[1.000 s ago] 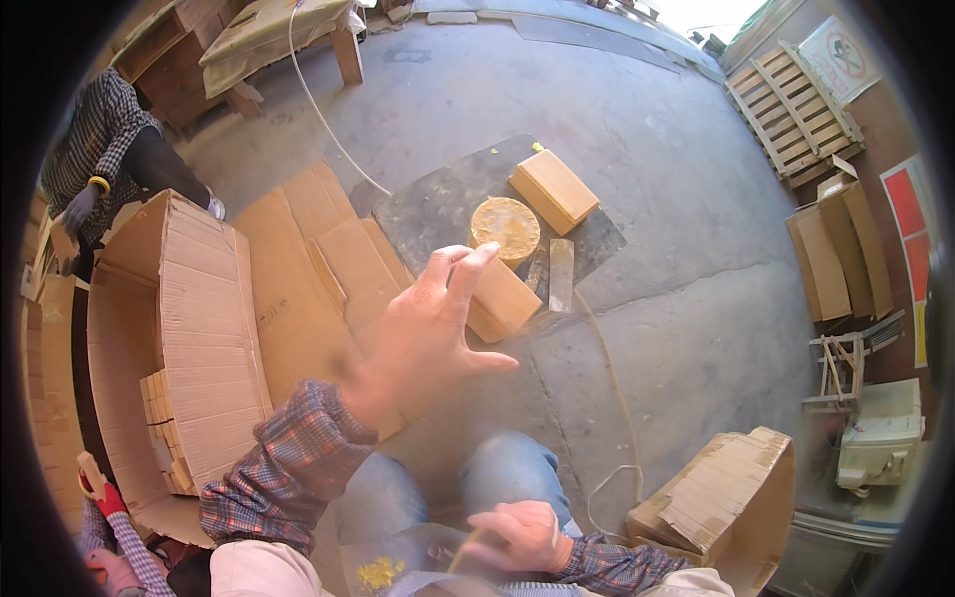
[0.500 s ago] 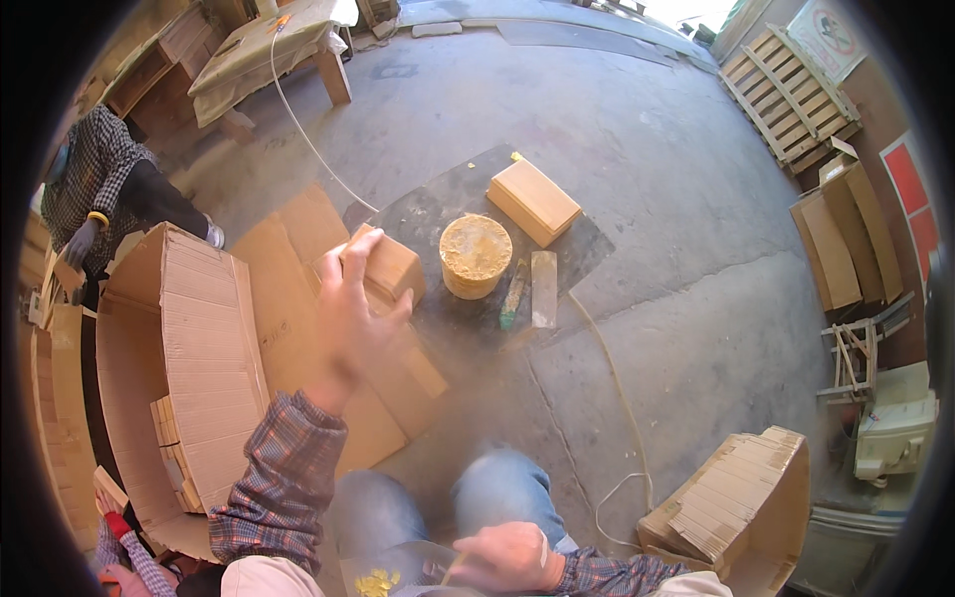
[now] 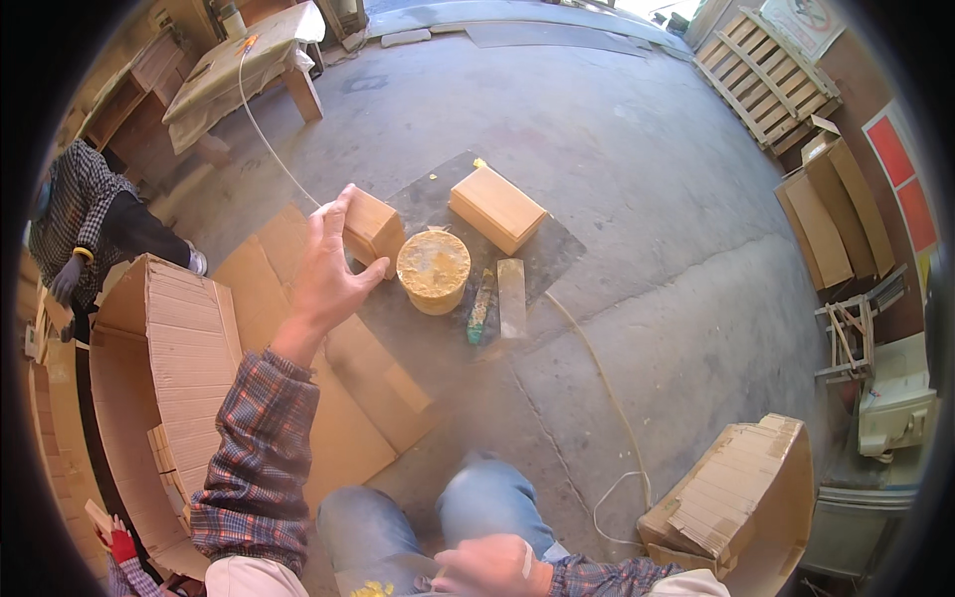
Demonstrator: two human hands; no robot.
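My left hand (image 3: 333,264) reaches forward, thumb and fingers gripping the near side of a light brown wooden box (image 3: 375,221) at the dark board's left edge. Beside it stands a round tub (image 3: 434,279) topped with crusty yellowish paste. A second wooden box (image 3: 497,207) lies beyond the tub, to the right. Next to the tub are a smeared, green-ended tool (image 3: 481,308) and a flat greyish strip (image 3: 511,298). Low over my lap, my right hand (image 3: 487,563) is curled and partly blurred; what its fingers hold is unclear. Yellow crumbs (image 3: 373,589) show near it.
Flattened cardboard (image 3: 348,428) lies beneath my left arm. A tall open carton (image 3: 194,368) stands left, another carton (image 3: 726,488) right. A pale hose (image 3: 607,378) crosses the floor. Co-workers' gloved hands (image 3: 68,279) (image 3: 121,542) show at the left. A pallet (image 3: 766,80) leans far right.
My left hand has pushed the wooden box farther away, alongside the tub. My right hand stays low over my lap. The whole view has shifted slightly.
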